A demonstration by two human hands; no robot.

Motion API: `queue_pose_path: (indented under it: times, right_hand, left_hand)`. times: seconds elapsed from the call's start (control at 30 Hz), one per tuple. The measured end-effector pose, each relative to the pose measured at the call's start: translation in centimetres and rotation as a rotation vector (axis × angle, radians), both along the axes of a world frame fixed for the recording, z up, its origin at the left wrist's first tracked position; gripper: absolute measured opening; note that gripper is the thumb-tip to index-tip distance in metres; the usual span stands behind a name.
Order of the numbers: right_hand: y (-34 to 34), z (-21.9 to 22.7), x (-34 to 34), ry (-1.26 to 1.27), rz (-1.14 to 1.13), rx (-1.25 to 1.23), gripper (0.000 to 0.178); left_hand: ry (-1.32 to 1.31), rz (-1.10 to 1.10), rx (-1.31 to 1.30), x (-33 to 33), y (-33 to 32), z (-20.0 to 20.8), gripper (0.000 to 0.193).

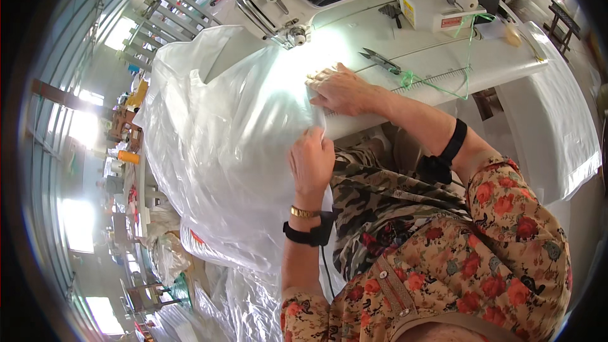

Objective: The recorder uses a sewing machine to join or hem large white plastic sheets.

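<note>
A large sheet of white, translucent plastic film [221, 133] runs up under the needle area of a white sewing machine [405, 0]. My left hand [311, 159] is closed on the film's right-hand edge, close to my lap. Farther up, beside the bright machine lamp, my right hand [345, 90] lies flat on the film near that same edge, fingers stretched toward the needle. Glare washes out its fingertips. The presser foot and needle [296, 37] are just beyond it. Thread snips [381, 61] rest on the machine bed, right of my right hand.
Green thread [437, 85] trails over the bed and its ruler strip [437, 79]. White material [548, 133] hangs off the table's right side. More crumpled film [247, 297] lies lower left. Behind the film stand a grey slatted rack [174, 16] and windows along the left wall.
</note>
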State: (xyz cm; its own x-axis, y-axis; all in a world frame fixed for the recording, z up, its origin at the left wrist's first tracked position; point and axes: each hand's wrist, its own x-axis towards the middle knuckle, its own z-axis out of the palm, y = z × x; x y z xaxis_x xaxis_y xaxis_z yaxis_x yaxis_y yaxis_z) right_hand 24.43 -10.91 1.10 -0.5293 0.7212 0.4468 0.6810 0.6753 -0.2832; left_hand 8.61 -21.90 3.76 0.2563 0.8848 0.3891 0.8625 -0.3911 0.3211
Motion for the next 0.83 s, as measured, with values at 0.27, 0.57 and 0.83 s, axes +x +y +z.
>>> queue_pose_path:
  times: [0.27,0.57,0.83]
  right_hand:
    - [-1.6,2.9,-0.9,-0.035,-0.068,-0.18,0.037]
    - [-0.5,0.8,-0.7,0.091,-0.099,-0.064,0.052]
    - [-1.2,0.2,0.5,0.253,-0.083,-0.039,0.04]
  left_hand:
    - [0.094,0.143,-0.052,0.8,6.5,2.1,0.016]
    - [-0.373,-0.036,-0.211,-6.1,4.3,2.4,0.048]
    - [0.079,0.318,0.008,-18.3,6.7,-5.2,0.058]
